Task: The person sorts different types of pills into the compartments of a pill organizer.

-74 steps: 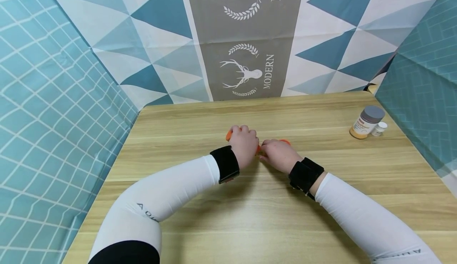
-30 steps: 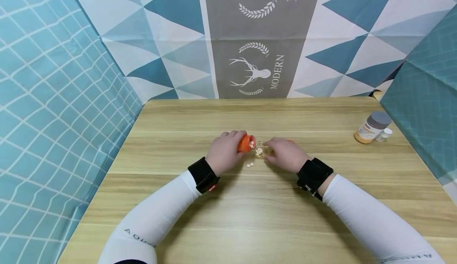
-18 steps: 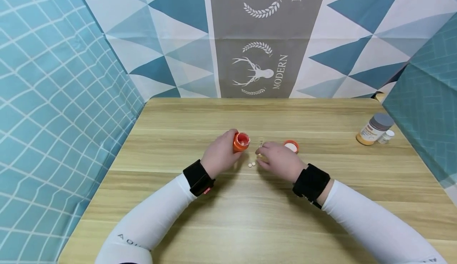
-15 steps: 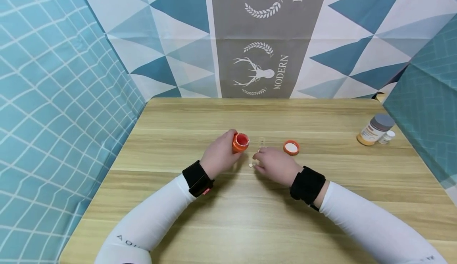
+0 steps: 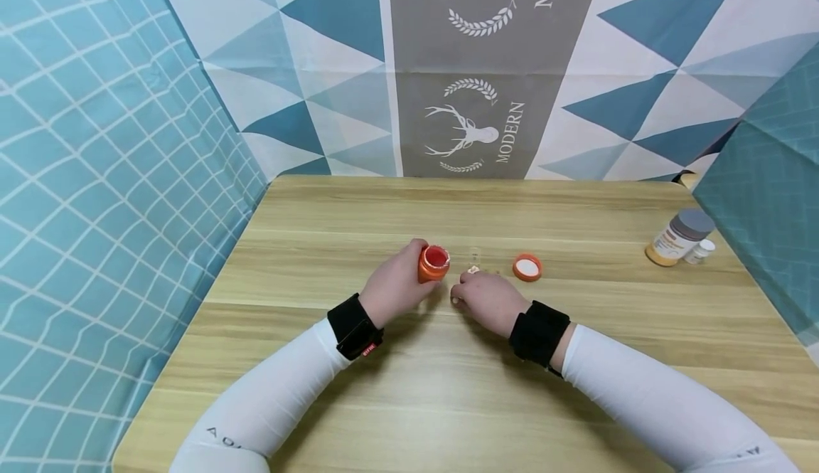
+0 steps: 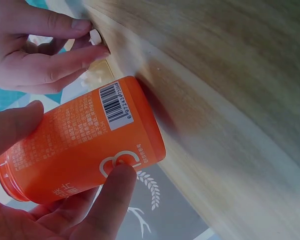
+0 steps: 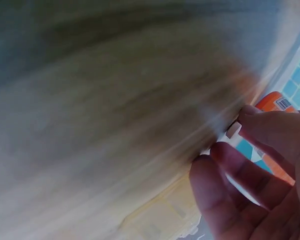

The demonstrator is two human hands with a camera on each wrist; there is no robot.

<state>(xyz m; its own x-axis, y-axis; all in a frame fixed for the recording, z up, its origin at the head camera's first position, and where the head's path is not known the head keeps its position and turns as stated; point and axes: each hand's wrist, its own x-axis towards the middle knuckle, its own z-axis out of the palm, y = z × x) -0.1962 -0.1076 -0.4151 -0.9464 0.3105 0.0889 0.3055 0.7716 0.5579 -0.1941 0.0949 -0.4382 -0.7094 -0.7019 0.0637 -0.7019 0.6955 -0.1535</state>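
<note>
My left hand (image 5: 392,287) grips an open orange pill bottle (image 6: 85,140), its mouth tilted up in the head view. The bottle's barcode and printed side face the left wrist camera. Low over the table, my right hand (image 5: 489,302) pinches a small white tablet (image 6: 95,36) between thumb and fingertip. That tablet (image 7: 233,130) also shows by the thumb in the right wrist view. A clear yellowish pill box (image 7: 164,215) lies just beyond the right hand, which partly hides it. Pale tablets (image 5: 473,269) sit in one of its compartments.
The orange cap (image 5: 527,267) lies with its white inside up, right of the pill box. A grey-lidded bottle (image 5: 680,237) and a small white bottle (image 5: 700,251) stand at the table's right edge. Patterned cloth hangs behind the wooden table (image 5: 416,395).
The left hand has brought the bottle from pouring at the pill box to mouth up, a little left. My right hand left the box and took a tablet from the table.
</note>
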